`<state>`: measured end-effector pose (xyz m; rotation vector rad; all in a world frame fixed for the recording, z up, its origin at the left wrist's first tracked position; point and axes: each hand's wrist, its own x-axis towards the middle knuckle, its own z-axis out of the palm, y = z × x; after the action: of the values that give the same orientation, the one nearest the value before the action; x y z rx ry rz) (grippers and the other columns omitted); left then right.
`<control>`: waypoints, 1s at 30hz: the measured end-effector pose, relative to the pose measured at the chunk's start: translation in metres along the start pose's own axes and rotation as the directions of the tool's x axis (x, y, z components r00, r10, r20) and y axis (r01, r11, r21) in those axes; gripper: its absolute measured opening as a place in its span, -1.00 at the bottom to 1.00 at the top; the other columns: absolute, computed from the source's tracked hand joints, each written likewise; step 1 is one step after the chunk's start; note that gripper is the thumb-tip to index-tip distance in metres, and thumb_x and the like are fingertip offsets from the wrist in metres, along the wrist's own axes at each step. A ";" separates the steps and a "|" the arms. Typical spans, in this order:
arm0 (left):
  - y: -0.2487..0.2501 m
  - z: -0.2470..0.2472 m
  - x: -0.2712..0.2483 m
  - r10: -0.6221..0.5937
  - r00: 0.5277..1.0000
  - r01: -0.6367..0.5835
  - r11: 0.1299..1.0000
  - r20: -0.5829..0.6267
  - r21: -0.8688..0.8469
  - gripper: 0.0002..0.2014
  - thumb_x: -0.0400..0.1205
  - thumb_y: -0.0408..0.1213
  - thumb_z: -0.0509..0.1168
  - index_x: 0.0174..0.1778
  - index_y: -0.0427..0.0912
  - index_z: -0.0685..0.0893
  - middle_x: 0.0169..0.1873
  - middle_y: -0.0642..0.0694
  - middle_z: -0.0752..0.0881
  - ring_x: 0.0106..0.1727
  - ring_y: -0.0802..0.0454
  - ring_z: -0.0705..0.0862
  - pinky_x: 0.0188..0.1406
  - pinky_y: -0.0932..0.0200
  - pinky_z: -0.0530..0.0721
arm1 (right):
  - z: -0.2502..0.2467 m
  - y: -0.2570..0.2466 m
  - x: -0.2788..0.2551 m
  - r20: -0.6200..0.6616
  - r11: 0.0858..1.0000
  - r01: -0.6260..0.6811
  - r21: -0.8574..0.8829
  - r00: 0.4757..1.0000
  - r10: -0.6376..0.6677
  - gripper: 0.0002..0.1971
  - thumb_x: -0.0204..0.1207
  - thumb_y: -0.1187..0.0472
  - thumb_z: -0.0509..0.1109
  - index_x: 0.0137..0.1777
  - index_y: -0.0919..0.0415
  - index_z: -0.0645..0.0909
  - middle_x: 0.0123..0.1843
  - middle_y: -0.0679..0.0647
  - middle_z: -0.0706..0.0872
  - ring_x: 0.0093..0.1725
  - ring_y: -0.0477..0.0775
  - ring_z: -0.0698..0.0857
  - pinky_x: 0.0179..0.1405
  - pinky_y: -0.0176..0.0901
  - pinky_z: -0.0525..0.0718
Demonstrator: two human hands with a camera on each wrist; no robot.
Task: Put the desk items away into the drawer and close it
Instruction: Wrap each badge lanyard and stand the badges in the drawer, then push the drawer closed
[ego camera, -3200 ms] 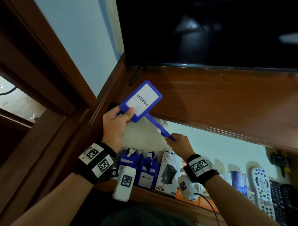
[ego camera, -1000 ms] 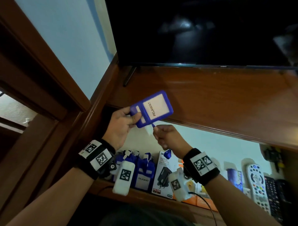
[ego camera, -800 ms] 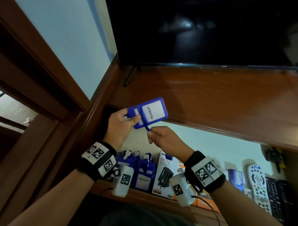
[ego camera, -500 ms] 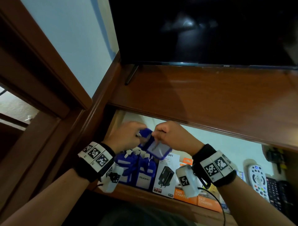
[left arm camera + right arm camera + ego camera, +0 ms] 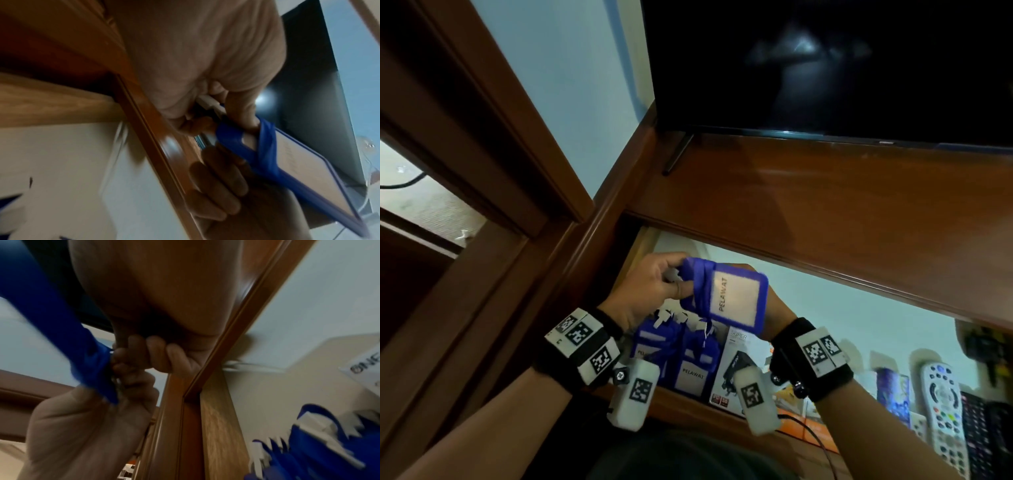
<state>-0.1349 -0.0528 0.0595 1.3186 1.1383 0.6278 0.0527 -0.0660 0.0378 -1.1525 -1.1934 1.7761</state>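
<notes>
A blue badge holder (image 5: pixel 734 296) labelled PELAWAT, its blue lanyard (image 5: pixel 265 146) wound round its upper end, hangs just above the open drawer (image 5: pixel 859 318) at its left end. My left hand (image 5: pixel 664 284) pinches the lanyard end and white clip (image 5: pixel 207 102). My right hand (image 5: pixel 774 308) holds the holder from behind and is mostly hidden by it in the head view. In the right wrist view its fingers (image 5: pixel 144 352) are curled against the blue strap (image 5: pixel 88 363). Two more blue PELAWAT badges (image 5: pixel 688 363) stand in the drawer below.
A charger box (image 5: pixel 736 370), orange boxes (image 5: pixel 791 397), a small blue box (image 5: pixel 892 390) and remotes (image 5: pixel 941 390) line the drawer front. The wooden desk top (image 5: pixel 825 205) overhangs the drawer's back, with a dark TV (image 5: pixel 825 68) on it. A wooden frame (image 5: pixel 551 274) rises at left.
The loose lanyard has been wound round the badge holder. Both hands brought it down from over the desk top to just above the drawer's left end.
</notes>
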 end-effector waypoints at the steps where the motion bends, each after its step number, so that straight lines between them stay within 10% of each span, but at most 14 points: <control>1: -0.001 0.002 -0.001 0.013 0.999 -0.014 0.999 -0.033 -0.043 -0.74 0.41 -0.29 0.39 0.00 -0.01 0.79 0.06 -0.31 0.70 0.11 -0.37 0.62 0.21 -0.33 0.60 | 0.001 0.003 0.000 -0.018 1.000 -0.016 -0.013 1.000 0.016 -0.74 0.52 0.41 0.36 -0.41 0.24 0.54 -0.56 -0.03 0.59 -0.59 -0.20 0.56 -0.53 -0.40 0.51; 5: 0.001 0.012 -0.006 0.024 0.988 -0.056 0.976 -0.153 -0.209 -0.75 0.50 -0.56 0.32 0.07 -0.30 0.73 0.07 -0.24 0.72 0.19 -0.35 0.63 0.23 -0.29 0.62 | 0.009 0.016 0.001 0.041 1.000 -0.015 0.005 0.999 0.014 -0.80 0.57 0.33 0.28 -0.30 0.25 0.49 -0.52 -0.02 0.55 -0.54 -0.12 0.47 -0.45 -0.32 0.51; 10: 0.003 0.019 -0.013 -0.032 0.973 -0.029 0.966 -0.228 -0.259 -0.69 0.52 -0.64 0.27 -0.01 -0.19 0.76 -0.06 -0.17 0.81 0.07 -0.09 0.75 0.10 0.05 0.71 | 0.010 0.019 -0.001 0.120 0.999 -0.014 0.033 0.993 0.010 -0.81 0.57 0.16 0.21 -0.18 0.28 0.51 -0.49 -0.02 0.54 -0.50 -0.06 0.45 -0.43 -0.26 0.48; 16: -0.012 0.009 -0.017 -0.140 0.966 0.115 0.986 -0.218 -0.125 -0.78 0.52 -0.58 0.33 -0.03 -0.26 0.77 -0.01 -0.37 0.76 0.10 -0.38 0.71 0.16 -0.25 0.64 | 0.004 0.028 -0.012 0.116 0.996 -0.062 -0.063 0.991 0.069 -0.85 0.59 0.15 0.30 -0.18 0.14 0.61 -0.39 0.10 0.62 -0.40 0.07 0.56 -0.41 -0.19 0.54; 20: -0.016 -0.007 -0.018 -0.198 0.966 0.223 0.964 -0.166 0.144 -0.78 0.47 -0.57 0.40 0.00 -0.30 0.76 -0.05 -0.28 0.78 0.02 -0.18 0.76 0.10 -0.15 0.72 | -0.011 0.044 -0.021 0.062 0.958 -0.202 -0.201 0.974 0.219 -0.80 0.62 0.27 0.21 -0.09 0.26 0.68 -0.36 0.20 0.63 -0.43 0.08 0.53 -0.50 -0.22 0.44; 24: -0.026 -0.018 -0.014 -0.315 0.945 0.282 0.647 -0.088 0.709 -0.80 0.37 -0.47 0.47 -0.12 -0.18 0.80 -0.18 -0.06 0.75 -0.09 0.02 0.72 0.00 0.01 0.73 | -0.039 0.061 -0.045 -0.029 0.911 -0.334 -0.243 0.941 0.338 -0.77 0.55 0.45 0.18 -0.26 0.30 0.62 -0.48 0.19 0.54 -0.59 0.03 0.43 -0.59 -0.24 0.32; 30: -0.042 0.006 -0.004 -0.450 0.892 0.070 0.209 0.032 0.975 -0.87 0.47 -0.44 0.24 -0.26 -0.26 0.71 -0.17 -0.16 0.68 -0.18 -0.06 0.67 -0.17 0.03 0.72 | -0.084 0.106 -0.094 -0.169 0.762 -0.476 -0.439 0.877 0.451 -0.72 0.55 0.35 0.26 -0.37 0.19 0.66 -0.46 0.16 0.67 -0.57 0.13 0.57 -0.52 -0.16 0.52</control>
<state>-0.1404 -0.0674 0.0198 2.0722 1.4828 -0.7764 0.1574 -0.1583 -0.0500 -1.9120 -1.4439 1.8318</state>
